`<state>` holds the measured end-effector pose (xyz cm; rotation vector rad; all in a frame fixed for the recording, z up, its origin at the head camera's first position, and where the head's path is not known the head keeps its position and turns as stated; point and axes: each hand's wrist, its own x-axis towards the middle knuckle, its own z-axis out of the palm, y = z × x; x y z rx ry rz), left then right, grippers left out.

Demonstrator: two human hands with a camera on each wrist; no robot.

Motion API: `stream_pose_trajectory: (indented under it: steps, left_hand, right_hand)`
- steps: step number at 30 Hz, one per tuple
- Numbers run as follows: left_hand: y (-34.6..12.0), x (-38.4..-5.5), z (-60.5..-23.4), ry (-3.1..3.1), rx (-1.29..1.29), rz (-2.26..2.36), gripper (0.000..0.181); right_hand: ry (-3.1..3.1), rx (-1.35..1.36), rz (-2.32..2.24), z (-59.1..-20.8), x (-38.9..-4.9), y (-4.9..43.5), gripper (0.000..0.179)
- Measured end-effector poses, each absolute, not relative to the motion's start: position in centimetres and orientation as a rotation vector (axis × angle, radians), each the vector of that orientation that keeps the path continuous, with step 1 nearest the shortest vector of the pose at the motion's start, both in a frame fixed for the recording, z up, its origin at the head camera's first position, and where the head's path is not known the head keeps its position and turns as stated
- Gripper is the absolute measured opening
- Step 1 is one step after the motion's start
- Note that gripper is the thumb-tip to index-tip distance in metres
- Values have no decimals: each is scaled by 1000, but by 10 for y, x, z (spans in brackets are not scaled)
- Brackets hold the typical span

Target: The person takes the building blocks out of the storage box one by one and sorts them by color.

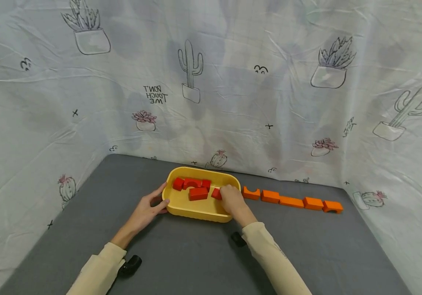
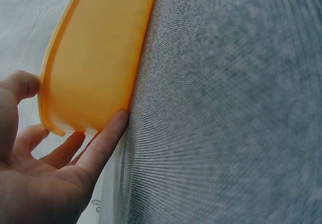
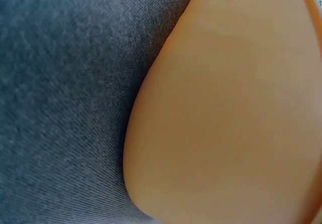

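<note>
A yellow plastic tub [image 1: 199, 214] stands on the grey table, with several red blocks inside, among them a red arch block [image 1: 192, 183] and a red rectangular block [image 1: 198, 194]. My left hand [image 1: 147, 209] holds the tub's left end; in the left wrist view the thumb is at the rim and the fingers lie against the outer wall. Reaching over the near right rim, my right hand [image 1: 231, 198] has its fingers curled at a small red block [image 1: 216, 194], which sticks out partly on their left. The right wrist view shows only the tub's outer wall [image 3: 221, 113]; that hand is hidden there.
Right of the tub runs a row of orange blocks, from a notched block [image 1: 251, 193] through a flat block [image 1: 291, 202] to an arch block [image 1: 332, 207]. The grey table [image 1: 181, 258] extends towards me. Behind it hangs a white cloth [image 1: 233, 102] printed with cacti.
</note>
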<state>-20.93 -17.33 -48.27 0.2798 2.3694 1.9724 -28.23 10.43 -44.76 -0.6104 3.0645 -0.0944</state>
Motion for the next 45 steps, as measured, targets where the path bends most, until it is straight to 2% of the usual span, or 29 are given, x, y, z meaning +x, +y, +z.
stream_pose_trajectory:
  steps: [11, 22, 31, 37, 45]
  left_hand:
    - [-172, -209, -484, 2389, 262, 1963, 64]
    - [-173, -209, -485, 2388, 277, 1966, 65]
    - [-174, -210, -486, 2404, 281, 1965, 64]
    - [-173, -210, -486, 2402, 278, 1957, 64]
    - [-173, -210, -484, 2384, 317, 1977, 64]
  right_hand:
    - [3055, -760, -531, -436, -277, 117, 31]
    - [2873, -712, -1204, -426, -270, 147, 36]
    - [2737, -524, -1586, -420, -269, 195, 42]
    - [2681, -354, -1673, -420, -265, 229, 43]
    - [2745, -307, -1584, -431, -260, 251, 44]
